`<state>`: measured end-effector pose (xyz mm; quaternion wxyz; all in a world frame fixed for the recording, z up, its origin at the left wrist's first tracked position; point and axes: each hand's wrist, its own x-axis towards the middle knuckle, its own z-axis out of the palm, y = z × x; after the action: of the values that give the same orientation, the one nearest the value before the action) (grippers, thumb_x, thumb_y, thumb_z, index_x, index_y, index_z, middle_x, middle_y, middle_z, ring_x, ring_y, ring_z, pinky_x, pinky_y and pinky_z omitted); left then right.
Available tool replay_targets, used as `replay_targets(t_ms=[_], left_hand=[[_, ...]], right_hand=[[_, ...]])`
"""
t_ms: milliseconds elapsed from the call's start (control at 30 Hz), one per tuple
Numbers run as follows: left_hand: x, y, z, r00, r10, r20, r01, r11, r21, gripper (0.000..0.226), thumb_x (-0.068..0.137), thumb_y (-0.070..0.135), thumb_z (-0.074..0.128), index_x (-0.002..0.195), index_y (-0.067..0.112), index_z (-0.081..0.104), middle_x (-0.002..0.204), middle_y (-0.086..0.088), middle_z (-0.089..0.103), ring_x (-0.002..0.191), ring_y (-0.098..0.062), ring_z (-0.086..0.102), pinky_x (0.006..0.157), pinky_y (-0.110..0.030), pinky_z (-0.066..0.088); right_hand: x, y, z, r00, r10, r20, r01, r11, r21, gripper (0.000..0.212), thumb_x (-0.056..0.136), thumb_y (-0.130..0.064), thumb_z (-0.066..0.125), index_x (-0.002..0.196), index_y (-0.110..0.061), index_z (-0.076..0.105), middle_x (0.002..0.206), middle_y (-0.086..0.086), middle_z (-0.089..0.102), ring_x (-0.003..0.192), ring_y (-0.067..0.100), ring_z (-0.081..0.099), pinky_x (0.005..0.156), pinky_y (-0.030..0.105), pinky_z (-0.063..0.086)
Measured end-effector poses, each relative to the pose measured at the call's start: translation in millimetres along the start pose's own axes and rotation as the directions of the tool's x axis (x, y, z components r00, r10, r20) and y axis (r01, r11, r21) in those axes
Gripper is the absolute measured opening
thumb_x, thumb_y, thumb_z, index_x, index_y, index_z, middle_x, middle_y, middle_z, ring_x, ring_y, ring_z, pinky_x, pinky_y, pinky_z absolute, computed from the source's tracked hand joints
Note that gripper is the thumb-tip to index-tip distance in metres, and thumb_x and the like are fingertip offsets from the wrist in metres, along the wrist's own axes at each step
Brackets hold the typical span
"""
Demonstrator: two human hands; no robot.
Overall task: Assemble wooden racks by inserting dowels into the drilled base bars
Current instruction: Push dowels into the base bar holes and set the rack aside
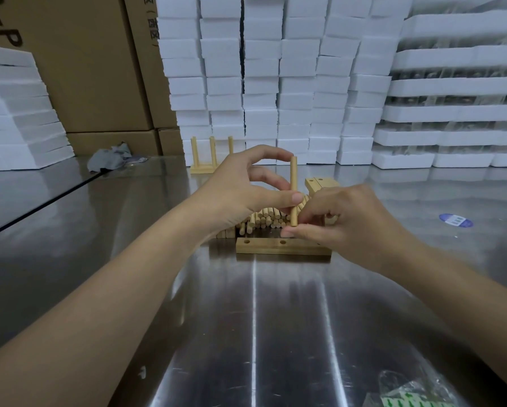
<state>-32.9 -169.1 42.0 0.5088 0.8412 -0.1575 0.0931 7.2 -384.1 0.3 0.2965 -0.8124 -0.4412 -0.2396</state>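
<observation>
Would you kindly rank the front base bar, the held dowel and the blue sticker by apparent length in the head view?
1. base bar, longest.
2. dowel, upright, clearly shorter.
3. blue sticker, shortest.
All sit at roughly similar distance, so nearness hardly skews this.

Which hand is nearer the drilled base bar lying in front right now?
Right. The right hand hovers just above the right end of the base bar, fingertips at the lower end of the dowel. The left hand is higher, gripping that upright dowel mid-shaft.
</observation>
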Motion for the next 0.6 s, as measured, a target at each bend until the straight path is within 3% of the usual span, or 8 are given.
replay_targets(t_ms=[67,133,333,600], left_hand=[[-0.1,0.7,-0.3,1.000,-0.010,0.004,0.010,1.000,0.009,0.061,0.080,0.031,0.093,0.134,0.036,0.064,0.100,0.005,0.083,0.092,-0.002,0.075,0.115,-0.052,0.046],[-0.1,0.4,-0.7,1.000,-0.014,0.006,0.014,1.000,0.004,0.060,0.079,0.032,0.093,0.133,0.035,0.065,0.100,0.004,0.083,0.092,-0.001,0.075,0.115,-0.051,0.045],[3.0,-5.4,-1.2,0.999,0.026,0.025,-0.025,0.999,-0.019,0.039,0.077,0.028,0.095,0.113,0.025,0.079,0.093,0.006,0.080,0.091,-0.003,0.075,0.095,-0.032,0.051],[4.0,-9.2,-1.6,0.996,0.077,0.054,-0.077,0.997,-0.012,0.027,0.080,0.030,0.095,0.105,0.032,0.082,0.094,0.006,0.080,0.094,-0.003,0.074,0.104,-0.042,0.050]], right_hand=[[-0.2,-0.2,-0.7,1.000,0.003,0.003,-0.003,1.000,-0.001,0.045,0.082,-0.067,0.067,0.075,-0.025,0.081,0.067,-0.003,0.069,0.065,0.017,0.058,0.062,0.040,0.048],[-0.3,-0.3,-0.8,1.000,0.011,0.010,-0.011,1.000,0.009,0.045,0.082,-0.067,0.067,0.075,-0.025,0.081,0.066,-0.002,0.069,0.064,0.018,0.058,0.061,0.042,0.047],[-0.7,1.0,-0.3,0.999,0.041,0.035,-0.041,0.999,0.022,0.048,0.081,-0.070,0.065,0.074,-0.025,0.080,0.066,-0.002,0.069,0.064,0.020,0.058,0.061,0.045,0.047],[-1.5,1.3,-0.4,0.996,0.056,0.063,-0.056,0.998,0.003,0.047,0.082,-0.069,0.064,0.075,-0.026,0.080,0.067,-0.003,0.069,0.067,0.019,0.057,0.061,0.044,0.046]])
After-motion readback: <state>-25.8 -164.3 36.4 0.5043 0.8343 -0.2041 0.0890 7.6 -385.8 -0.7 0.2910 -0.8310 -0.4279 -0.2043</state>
